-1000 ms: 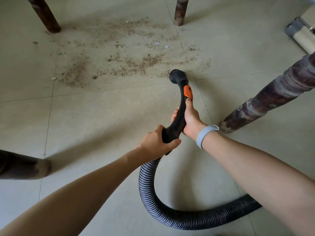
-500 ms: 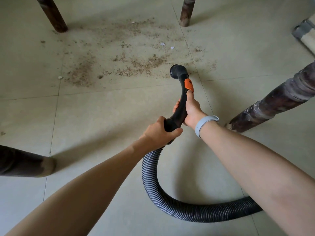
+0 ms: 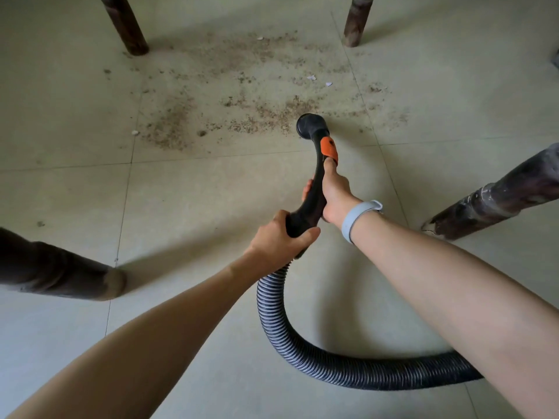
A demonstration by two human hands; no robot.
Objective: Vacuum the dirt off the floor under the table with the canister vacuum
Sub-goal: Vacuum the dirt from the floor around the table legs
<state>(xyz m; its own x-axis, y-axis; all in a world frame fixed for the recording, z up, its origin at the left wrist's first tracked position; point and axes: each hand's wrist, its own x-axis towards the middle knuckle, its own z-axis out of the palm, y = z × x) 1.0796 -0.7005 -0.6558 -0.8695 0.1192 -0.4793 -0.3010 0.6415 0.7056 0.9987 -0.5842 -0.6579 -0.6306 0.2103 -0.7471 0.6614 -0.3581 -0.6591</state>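
Head view, looking down at a pale tiled floor. The left hand grips the lower end of the black vacuum handle; the right hand grips it higher up, thumb extended to the orange button. The round nozzle sits at the near edge of scattered brown dirt. The ribbed hose curves away rightward. Four dark table legs frame the scene; a grey wristband circles the right wrist.

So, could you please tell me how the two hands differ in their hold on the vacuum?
The left hand grips the black handle at its lower end, where the ribbed hose joins; the right hand holds it higher, thumb reaching the orange button. Only the right wrist wears a wristband. Both curl around the same handle.
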